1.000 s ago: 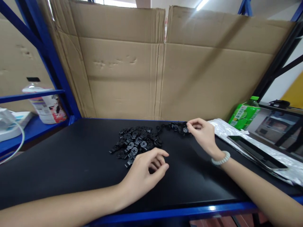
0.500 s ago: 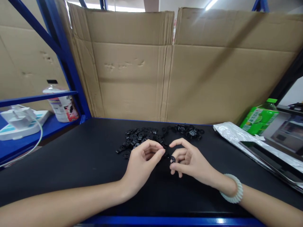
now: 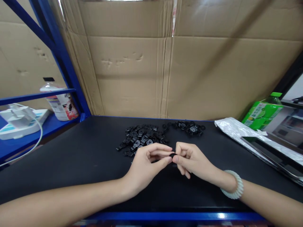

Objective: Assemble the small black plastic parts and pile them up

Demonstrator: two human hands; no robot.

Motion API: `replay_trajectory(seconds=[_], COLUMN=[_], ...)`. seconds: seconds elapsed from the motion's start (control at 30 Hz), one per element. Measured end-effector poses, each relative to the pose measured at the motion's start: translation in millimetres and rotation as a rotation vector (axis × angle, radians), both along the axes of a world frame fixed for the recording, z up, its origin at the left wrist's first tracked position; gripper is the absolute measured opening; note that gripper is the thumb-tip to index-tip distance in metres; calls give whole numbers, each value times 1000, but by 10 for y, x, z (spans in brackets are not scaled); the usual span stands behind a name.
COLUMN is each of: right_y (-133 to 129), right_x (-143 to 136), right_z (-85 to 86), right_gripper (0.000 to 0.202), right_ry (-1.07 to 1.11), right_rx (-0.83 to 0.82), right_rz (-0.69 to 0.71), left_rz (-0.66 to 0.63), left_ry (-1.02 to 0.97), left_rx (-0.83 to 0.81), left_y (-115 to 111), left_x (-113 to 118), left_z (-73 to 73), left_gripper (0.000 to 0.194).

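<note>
Between my two hands is a small round black plastic part, mostly covered by fingertips. My left hand pinches its left side with thumb and fingers. On the other side, my right hand grips it between thumb and index finger, its lower fingers curled below. Just beyond my left hand lies a large pile of black plastic parts, several with round, holed discs. A smaller heap of similar black parts sits farther back to the right.
The black tabletop ends at a blue front rail. Cardboard walls the back. On the right are a silver bag, a black frame and a green bottle. A power strip and another bottle stand left.
My hands have come together at the small black part, which only my right hand clearly held before. My right fingers have closed in. The view has tipped slightly downward.
</note>
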State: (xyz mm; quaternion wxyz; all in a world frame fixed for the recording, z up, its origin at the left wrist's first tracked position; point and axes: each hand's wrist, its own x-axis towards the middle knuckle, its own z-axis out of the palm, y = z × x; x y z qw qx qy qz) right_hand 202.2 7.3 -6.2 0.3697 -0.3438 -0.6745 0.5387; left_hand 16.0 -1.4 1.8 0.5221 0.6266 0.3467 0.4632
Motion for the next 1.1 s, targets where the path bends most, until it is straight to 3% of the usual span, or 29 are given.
replay_trajectory(seconds=[0.23, 0.53, 0.67, 0.8, 0.97, 1.1], right_y=[13, -64, 4, 128, 343, 595], right_x=[21, 7, 39, 117, 315, 651], right_z=[53, 80, 43, 37, 120, 226], right_gripper=[23, 27, 25, 32, 36, 40], right_ry=[-63, -176, -117, -33, -68, -227], right_rx=[118, 316, 240, 217, 328, 484], right_rz=[-76, -186, -151, -199, -401, -649], left_rz=[114, 83, 63, 216, 298, 385], left_ry=[51, 75, 127, 209, 412, 452], left_rx=[-65, -19, 159, 397, 623, 783], left_y=[-4, 1, 121, 365, 692, 689], left_x=[-29, -19, -77, -204, -330, -318], left_z=[68, 73, 157, 282, 257, 179], left_gripper=[16, 12, 14, 25, 21, 15])
